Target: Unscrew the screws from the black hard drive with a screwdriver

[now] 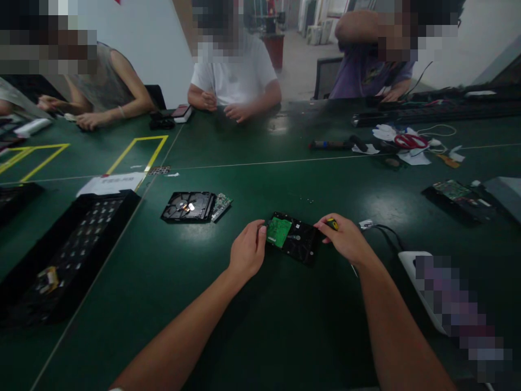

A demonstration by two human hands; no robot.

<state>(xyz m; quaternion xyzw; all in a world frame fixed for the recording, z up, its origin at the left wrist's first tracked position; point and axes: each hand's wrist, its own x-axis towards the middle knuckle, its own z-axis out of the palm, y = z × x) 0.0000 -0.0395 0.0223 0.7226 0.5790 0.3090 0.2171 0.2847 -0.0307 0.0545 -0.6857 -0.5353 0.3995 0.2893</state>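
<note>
A black hard drive (303, 241) with a green circuit board (279, 232) facing up is held between my two hands, low over the table. The fingers of my left hand (249, 247) are closed on its left end. With its fingertips, my right hand (341, 236) pinches the right end. A screwdriver (332, 223) with a yellow and black handle is tucked in that same hand, and its thin shaft shows below the palm. Further left lies another hard drive (189, 207), with a loose circuit board (222, 207) against its right side.
A long black tray (118, 203) with small parts stands at left. On the right are a drive with a board (459, 195), a cable (388, 230) and a white-edged device (423, 293). Tiny screws (307, 200) lie beyond my hands. Several people sit across the green table (228, 336).
</note>
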